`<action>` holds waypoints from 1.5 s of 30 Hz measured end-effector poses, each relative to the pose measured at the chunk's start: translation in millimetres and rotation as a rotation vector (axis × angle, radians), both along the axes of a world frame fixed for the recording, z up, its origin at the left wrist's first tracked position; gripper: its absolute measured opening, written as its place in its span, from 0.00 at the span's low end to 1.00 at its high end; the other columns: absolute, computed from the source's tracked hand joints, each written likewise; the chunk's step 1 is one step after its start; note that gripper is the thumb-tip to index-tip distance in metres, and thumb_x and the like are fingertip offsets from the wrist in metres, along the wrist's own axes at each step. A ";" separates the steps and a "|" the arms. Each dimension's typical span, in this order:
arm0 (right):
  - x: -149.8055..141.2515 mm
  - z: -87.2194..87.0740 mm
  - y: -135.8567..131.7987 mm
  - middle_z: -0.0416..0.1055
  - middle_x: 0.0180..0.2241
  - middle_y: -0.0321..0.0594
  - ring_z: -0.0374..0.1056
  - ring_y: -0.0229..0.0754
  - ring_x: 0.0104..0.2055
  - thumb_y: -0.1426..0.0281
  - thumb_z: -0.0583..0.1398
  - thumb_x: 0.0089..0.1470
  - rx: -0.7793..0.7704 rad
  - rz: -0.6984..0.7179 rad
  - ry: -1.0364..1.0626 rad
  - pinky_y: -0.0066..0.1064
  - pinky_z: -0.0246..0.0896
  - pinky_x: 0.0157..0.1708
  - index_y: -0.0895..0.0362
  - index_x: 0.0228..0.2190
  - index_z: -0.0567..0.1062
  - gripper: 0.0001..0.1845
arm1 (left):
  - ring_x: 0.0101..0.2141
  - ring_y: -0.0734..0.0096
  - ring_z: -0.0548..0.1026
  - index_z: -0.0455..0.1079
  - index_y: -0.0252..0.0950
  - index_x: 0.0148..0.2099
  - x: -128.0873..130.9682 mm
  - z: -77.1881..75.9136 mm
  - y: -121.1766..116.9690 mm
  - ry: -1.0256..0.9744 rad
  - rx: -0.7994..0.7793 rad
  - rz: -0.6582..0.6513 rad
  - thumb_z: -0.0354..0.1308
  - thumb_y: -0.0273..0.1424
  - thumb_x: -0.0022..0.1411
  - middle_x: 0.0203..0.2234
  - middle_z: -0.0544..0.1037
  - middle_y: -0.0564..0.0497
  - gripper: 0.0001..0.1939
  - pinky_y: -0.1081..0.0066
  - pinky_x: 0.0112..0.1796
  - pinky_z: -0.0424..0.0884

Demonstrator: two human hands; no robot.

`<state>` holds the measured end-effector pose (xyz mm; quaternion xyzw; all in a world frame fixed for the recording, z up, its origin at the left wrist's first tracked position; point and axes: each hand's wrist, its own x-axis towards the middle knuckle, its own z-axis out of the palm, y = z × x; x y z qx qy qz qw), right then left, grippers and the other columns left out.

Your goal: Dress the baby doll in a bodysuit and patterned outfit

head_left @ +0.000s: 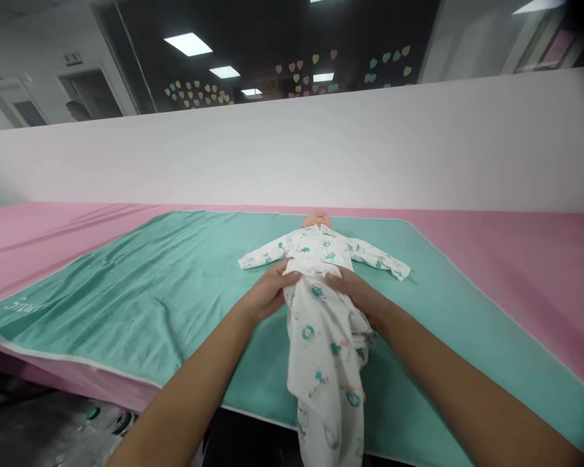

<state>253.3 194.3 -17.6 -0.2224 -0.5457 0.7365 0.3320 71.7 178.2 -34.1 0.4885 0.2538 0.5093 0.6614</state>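
On its back, head away from me, lies a baby doll [317, 218] in a white printed top [316, 245] with both sleeves spread outward. White baby pants [326, 337] with a matching green and pink print cover its lower body and hang over the near table edge. My left hand [275, 285] pinches the left side of the pants' waistband. On the other side, my right hand [353, 288] grips the waistband with thumb on top. Both hands sit at the doll's waist, just below the top's hem. The doll's legs are hidden by the cloth.
A green towel [199, 285] with some wrinkles lies over a pink table cover [540, 272]. Behind the table rises a white partition [292, 155]. Clear plastic bottles [97, 428] stand on the floor at lower left.
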 end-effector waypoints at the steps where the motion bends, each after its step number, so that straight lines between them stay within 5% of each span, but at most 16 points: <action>1: 0.1 0.1 -0.2 0.75 0.35 0.42 0.70 0.43 0.34 0.61 0.67 0.40 0.043 0.069 -0.077 0.33 0.65 0.34 0.58 0.43 0.72 0.27 | 0.34 0.67 0.74 0.68 0.33 0.45 1.4 -1.0 0.4 -0.066 0.021 0.050 0.62 0.33 0.54 0.36 0.76 0.45 0.17 0.71 0.36 0.68; 4: 2.3 -1.9 0.0 0.75 0.37 0.42 0.70 0.44 0.37 0.68 0.70 0.34 0.115 0.228 -0.275 0.34 0.66 0.36 0.58 0.41 0.74 0.28 | 0.32 0.68 0.75 0.68 0.33 0.47 2.3 -4.0 1.9 -0.094 0.008 0.084 0.61 0.36 0.55 0.34 0.76 0.46 0.19 0.72 0.34 0.69; 11: 5.7 -7.3 2.4 0.75 0.34 0.45 0.71 0.46 0.35 0.59 0.64 0.45 -0.025 0.037 0.000 0.38 0.66 0.37 0.61 0.43 0.73 0.25 | 0.26 0.70 0.73 0.71 0.28 0.37 -4.3 -3.0 -3.6 0.234 -0.064 -0.122 0.69 0.31 0.43 0.28 0.76 0.47 0.19 0.74 0.28 0.68; 18: 4.5 -2.8 -1.5 0.75 0.36 0.42 0.70 0.45 0.38 0.66 0.70 0.36 0.100 0.322 -0.165 0.35 0.65 0.38 0.57 0.43 0.74 0.28 | 0.33 0.63 0.76 0.69 0.29 0.48 6.2 -5.9 -4.4 -0.062 -0.063 0.038 0.60 0.38 0.55 0.33 0.77 0.42 0.22 0.68 0.36 0.70; 23: 3.8 -12.5 0.7 0.75 0.35 0.44 0.71 0.44 0.35 0.60 0.65 0.44 -0.013 0.039 0.002 0.37 0.66 0.37 0.59 0.43 0.73 0.24 | 0.29 0.65 0.75 0.70 0.29 0.46 2.1 -2.7 -7.4 0.144 -0.046 -0.047 0.67 0.37 0.45 0.32 0.78 0.44 0.27 0.72 0.29 0.69; 26: 3.3 -17.8 4.6 0.75 0.32 0.45 0.70 0.44 0.31 0.56 0.61 0.48 -0.034 -0.002 0.078 0.35 0.65 0.32 0.61 0.41 0.73 0.24 | 0.32 0.62 0.75 0.71 0.30 0.45 2.9 1.1 -9.9 0.287 -0.026 -0.092 0.69 0.30 0.42 0.32 0.78 0.46 0.26 0.71 0.32 0.70; 30: 4.0 -11.5 3.6 0.74 0.33 0.43 0.70 0.43 0.34 0.60 0.64 0.45 0.018 0.179 0.076 0.34 0.65 0.35 0.60 0.42 0.73 0.24 | 0.35 0.61 0.75 0.70 0.30 0.46 9.2 -0.9 -8.2 0.098 -0.001 0.049 0.64 0.31 0.50 0.35 0.77 0.44 0.20 0.68 0.37 0.70; 34: 6.0 -4.6 -0.1 0.75 0.31 0.42 0.70 0.43 0.33 0.66 0.69 0.37 0.046 0.375 -0.098 0.34 0.65 0.34 0.61 0.38 0.75 0.23 | 0.37 0.58 0.76 0.68 0.30 0.49 11.2 -4.3 -6.2 -0.044 -0.031 0.034 0.62 0.35 0.53 0.36 0.77 0.41 0.23 0.65 0.40 0.70; 41: 3.5 -14.9 -2.5 0.74 0.34 0.45 0.70 0.43 0.36 0.61 0.63 0.48 -0.009 0.137 0.164 0.33 0.65 0.35 0.61 0.42 0.72 0.22 | 0.31 0.59 0.76 0.72 0.26 0.44 -4.5 -1.8 -10.8 0.169 -0.097 -0.196 0.70 0.32 0.40 0.33 0.78 0.40 0.27 0.69 0.31 0.71; 45: 3.5 -12.4 -1.3 0.73 0.31 0.42 0.69 0.43 0.35 0.62 0.67 0.41 0.037 0.248 0.086 0.33 0.64 0.35 0.60 0.39 0.73 0.23 | 0.35 0.59 0.76 0.70 0.28 0.48 0.5 -3.1 -9.2 0.014 -0.081 -0.055 0.65 0.33 0.50 0.36 0.77 0.40 0.23 0.67 0.36 0.71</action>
